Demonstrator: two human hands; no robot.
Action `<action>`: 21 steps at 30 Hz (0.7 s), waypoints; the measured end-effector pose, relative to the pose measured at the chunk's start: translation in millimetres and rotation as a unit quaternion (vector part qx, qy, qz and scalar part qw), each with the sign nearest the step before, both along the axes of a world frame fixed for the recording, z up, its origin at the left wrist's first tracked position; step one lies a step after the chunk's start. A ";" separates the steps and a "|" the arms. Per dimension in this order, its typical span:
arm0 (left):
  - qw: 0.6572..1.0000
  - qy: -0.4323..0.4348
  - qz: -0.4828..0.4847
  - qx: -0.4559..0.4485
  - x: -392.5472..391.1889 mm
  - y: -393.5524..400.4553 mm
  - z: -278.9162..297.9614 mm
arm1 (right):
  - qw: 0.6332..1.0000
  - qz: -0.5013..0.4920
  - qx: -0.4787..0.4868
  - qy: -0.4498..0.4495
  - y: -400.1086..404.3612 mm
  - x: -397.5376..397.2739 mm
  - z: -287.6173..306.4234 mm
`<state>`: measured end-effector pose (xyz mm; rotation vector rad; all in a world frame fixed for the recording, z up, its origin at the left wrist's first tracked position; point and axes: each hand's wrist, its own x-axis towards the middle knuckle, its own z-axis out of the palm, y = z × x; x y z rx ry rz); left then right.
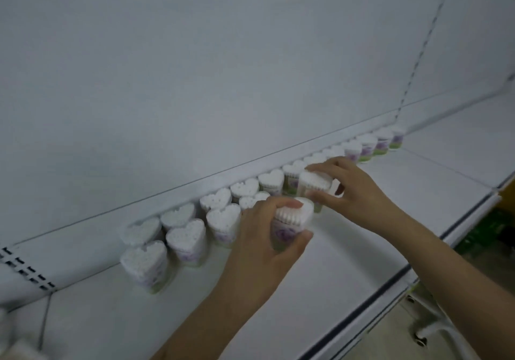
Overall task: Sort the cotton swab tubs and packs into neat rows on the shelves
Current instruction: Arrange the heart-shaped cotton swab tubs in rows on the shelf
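Left hand (259, 237) closed round a heart-shaped swab tub (289, 220), thumb under its near side, fingertips (289, 203) curled over the swab heads; tub tilted, apparently just off the shelf (348, 262). Right hand (351, 189) pinching a second heart-shaped tub (316, 182) between thumb below and fingers over the far edge, also tilted. Back row (250, 188) running along the rear panel beyond both sets of fingers; front row (185, 239) of four tubs ending just left of the left fingertips. Best done by lowering the left tub upright into the gap beside its fingers, heart point matching its neighbours (labels facing out), then nudging flush before releasing; same for the right tub next along
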<state>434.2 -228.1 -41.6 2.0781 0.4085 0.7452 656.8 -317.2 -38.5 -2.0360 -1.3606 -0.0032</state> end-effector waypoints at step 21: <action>0.855 0.156 0.326 0.371 85.3 12.6 -67.8 | 0.984 0.153 0.077 0.046 13.8 61.2 -78.8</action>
